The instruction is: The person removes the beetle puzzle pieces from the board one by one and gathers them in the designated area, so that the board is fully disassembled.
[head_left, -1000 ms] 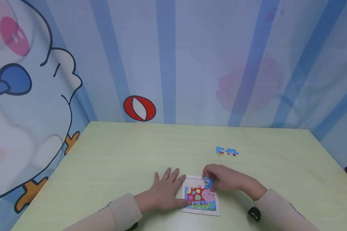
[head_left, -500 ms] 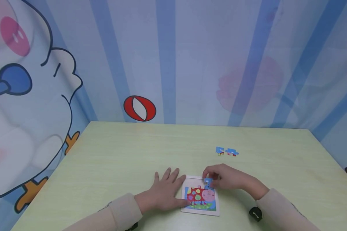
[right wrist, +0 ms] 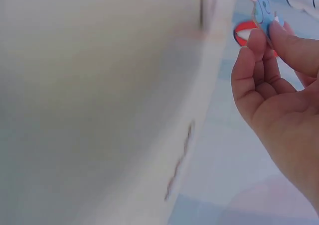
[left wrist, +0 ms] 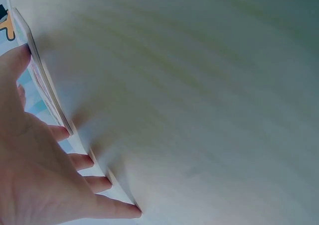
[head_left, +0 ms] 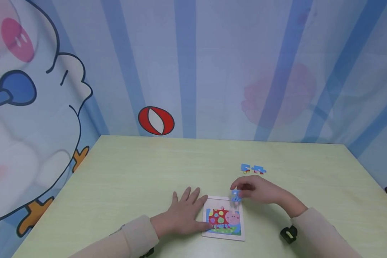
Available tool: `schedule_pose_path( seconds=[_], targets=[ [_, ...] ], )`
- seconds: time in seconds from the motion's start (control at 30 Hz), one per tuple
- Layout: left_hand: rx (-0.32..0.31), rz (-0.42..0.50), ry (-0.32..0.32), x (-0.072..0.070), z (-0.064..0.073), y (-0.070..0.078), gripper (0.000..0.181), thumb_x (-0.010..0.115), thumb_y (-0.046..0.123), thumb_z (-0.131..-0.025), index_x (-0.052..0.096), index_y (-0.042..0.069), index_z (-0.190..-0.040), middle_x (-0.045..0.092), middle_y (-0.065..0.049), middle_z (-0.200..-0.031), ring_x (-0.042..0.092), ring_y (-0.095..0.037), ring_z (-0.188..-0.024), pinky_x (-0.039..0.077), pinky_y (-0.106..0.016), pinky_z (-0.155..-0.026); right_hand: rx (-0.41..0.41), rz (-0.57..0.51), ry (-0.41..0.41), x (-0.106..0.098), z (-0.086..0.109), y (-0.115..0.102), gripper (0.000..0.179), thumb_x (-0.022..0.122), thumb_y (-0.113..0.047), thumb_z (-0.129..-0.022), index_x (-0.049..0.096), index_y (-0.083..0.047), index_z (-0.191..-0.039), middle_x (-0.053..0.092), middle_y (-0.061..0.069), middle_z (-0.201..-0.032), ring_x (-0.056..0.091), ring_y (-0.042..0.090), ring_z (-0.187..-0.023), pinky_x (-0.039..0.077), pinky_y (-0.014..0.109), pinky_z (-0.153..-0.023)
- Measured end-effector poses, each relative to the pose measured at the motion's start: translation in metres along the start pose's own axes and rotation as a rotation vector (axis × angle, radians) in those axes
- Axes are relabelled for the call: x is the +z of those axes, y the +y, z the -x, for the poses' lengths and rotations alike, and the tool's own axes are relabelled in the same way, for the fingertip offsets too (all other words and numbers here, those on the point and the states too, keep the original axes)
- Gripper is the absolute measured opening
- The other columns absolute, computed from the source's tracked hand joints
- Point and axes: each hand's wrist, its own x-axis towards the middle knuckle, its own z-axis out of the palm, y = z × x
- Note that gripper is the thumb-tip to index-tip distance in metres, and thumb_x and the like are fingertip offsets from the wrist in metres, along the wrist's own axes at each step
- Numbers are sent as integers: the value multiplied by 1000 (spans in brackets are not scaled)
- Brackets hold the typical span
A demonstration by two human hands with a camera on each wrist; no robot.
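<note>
A small jigsaw puzzle tray (head_left: 222, 235) with a pale frame lies near the front of the table. Its lower part shows a pink head, a red body with coloured spots and green grass; the upper part is bare. My left hand (head_left: 184, 216) rests spread at the tray's left side, thumb over the frame and fingers on the tabletop. Between thumb and fingers, my right hand (head_left: 261, 190) pinches a blue puzzle piece (head_left: 236, 196), raised over the tray's upper right corner. In the right wrist view the puzzle piece (right wrist: 263, 11) is upright and has a pink knob.
Two more blue puzzle pieces (head_left: 258, 169) lie close together behind the right hand on the pale table (head_left: 148, 161). A striped blue cartoon backdrop (head_left: 213, 71) stands along the table's back edge. A black wrist device (head_left: 289, 234) hangs by the right sleeve.
My right hand has lifted the blue piece from the tray's upper right area and moved slightly back and right with it. The left hand stays in place.
</note>
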Motion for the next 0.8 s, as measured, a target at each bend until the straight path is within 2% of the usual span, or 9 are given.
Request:
schedule_pose_path(
  seconds=[0.1,0.23,0.4,0.6,0.8],
  targets=[
    [6,0,3,0,0,0,88,47,72,-85,31,17,-152,20,-13,-160,14,-40,-146,11,-73,-105,8,-31,37,-14,4,4,22,58,-6,-95,64,1,-115,63,7,-102,54,10,-83,52,26,-75],
    [11,4,6,0,0,0,88,47,71,-85,31,17,-152,20,-13,-160,13,-40,-146,10,-73,-105,39,-32,95,-34,11,10,25,58,-6,-96,62,3,-119,59,7,-97,54,11,-82,53,34,-77],
    [3,10,2,-1,0,0,88,48,72,-85,30,17,-152,19,-12,-160,12,-40,-146,10,-72,-106,85,-11,166,-54,18,17,28,57,-6,-96,60,3,-123,61,14,-108,59,18,-90,53,42,-80],
    [-1,12,1,-1,1,0,88,48,71,-85,30,17,-152,19,-12,-160,12,-40,-146,10,-72,-106,165,20,234,-69,27,32,31,55,-8,-97,58,1,-127,57,13,-107,58,29,-93,51,46,-82],
    [-2,21,4,0,1,0,88,49,72,-85,30,18,-152,19,-12,-160,12,-40,-146,9,-72,-106,214,20,248,-78,30,49,34,51,-8,-99,54,3,-130,55,14,-103,60,32,-94,50,47,-84]
  ],
)
